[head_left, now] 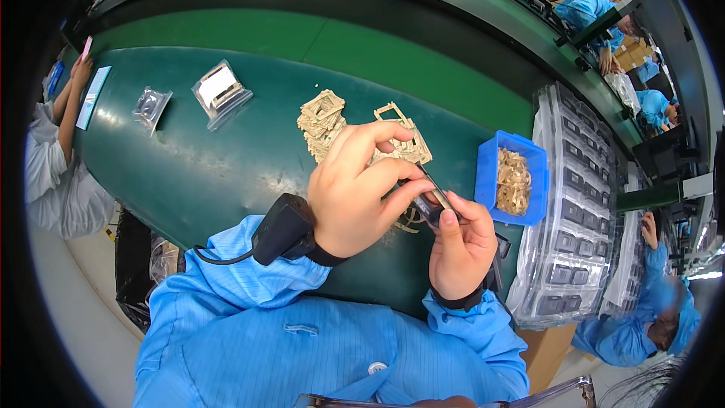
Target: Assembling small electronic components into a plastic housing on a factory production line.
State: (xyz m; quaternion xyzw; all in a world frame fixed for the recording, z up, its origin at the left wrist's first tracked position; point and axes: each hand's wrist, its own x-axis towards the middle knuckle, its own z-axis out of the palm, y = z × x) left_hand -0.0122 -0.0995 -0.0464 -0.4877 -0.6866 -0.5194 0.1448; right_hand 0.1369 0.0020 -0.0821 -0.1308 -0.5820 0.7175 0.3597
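My left hand and my right hand meet above the green work surface. Together they pinch a small dark flat part with a thin metal edge; the left fingers grip its top, the right thumb and fingers hold it from below. A black device with a cable is strapped to my left wrist. Just beyond my hands lie piles of beige frame-shaped pieces, partly hidden by my left hand.
A blue bin holding beige pieces stands at the right. Clear plastic trays of dark parts are stacked further right. Two clear bags lie at the left. Other people in blue coats sit at the left and right edges.
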